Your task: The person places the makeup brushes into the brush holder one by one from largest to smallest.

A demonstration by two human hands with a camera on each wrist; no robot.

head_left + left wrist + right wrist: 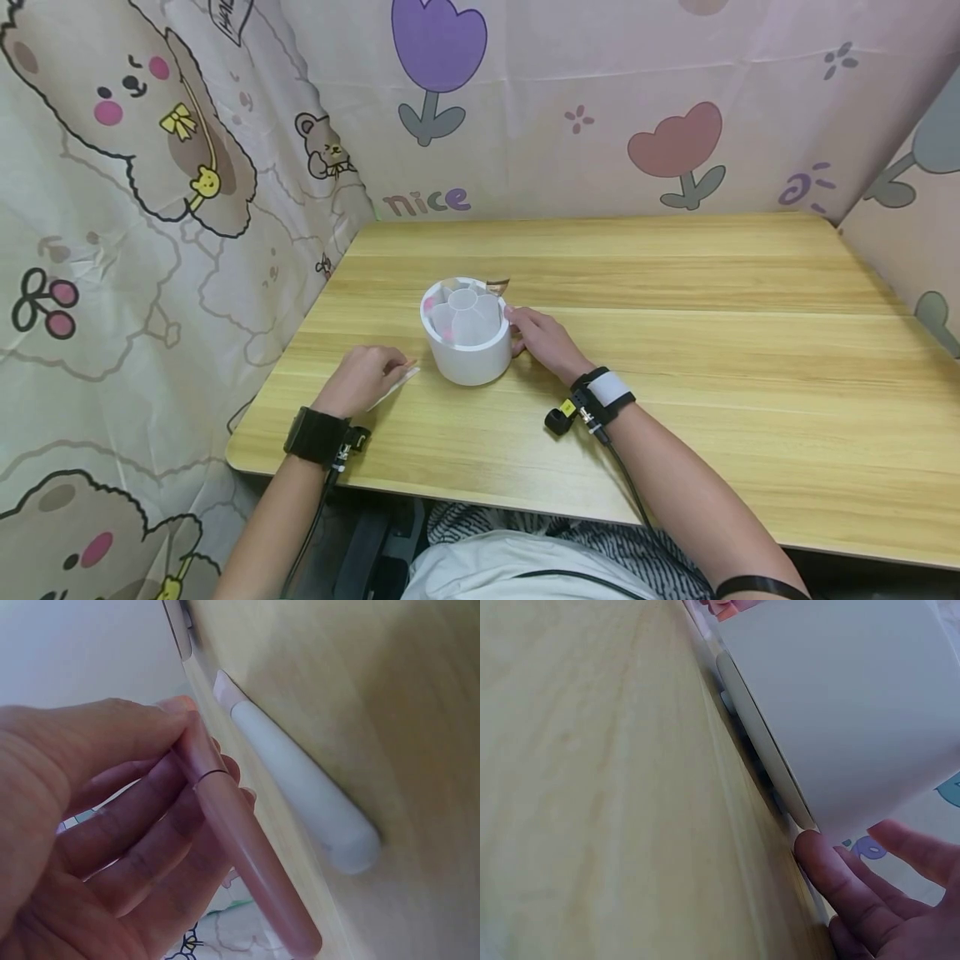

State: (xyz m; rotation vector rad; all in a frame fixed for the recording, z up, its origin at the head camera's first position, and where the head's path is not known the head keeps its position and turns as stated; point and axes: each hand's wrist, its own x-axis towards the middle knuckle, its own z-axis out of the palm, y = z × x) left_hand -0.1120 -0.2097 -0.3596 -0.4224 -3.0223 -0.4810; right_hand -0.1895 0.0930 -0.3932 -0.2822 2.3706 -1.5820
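My left hand (362, 379) pinches a pink makeup brush (251, 862) by its tapered neck between thumb and fingers. The brush's rounded handle end points away from the palm, and its orange tip peeks past the fingertips. Close beside it on the table lies a white makeup brush (300, 780) with a pale pink, slanted end. A round white holder (471, 362) with clear petal-shaped compartments stands to the right of this hand. At the holder's right side is my right hand (551, 340), its thumb near the rim and fingertips (821, 855) low by the base, loosely extended.
A brown pointed piece (498, 287) sticks up at the holder's back rim. The wooden table (712, 358) meets a printed curtain (555, 167) at the back and left. Cables (626, 475) run from both wrist cameras along the forearms.
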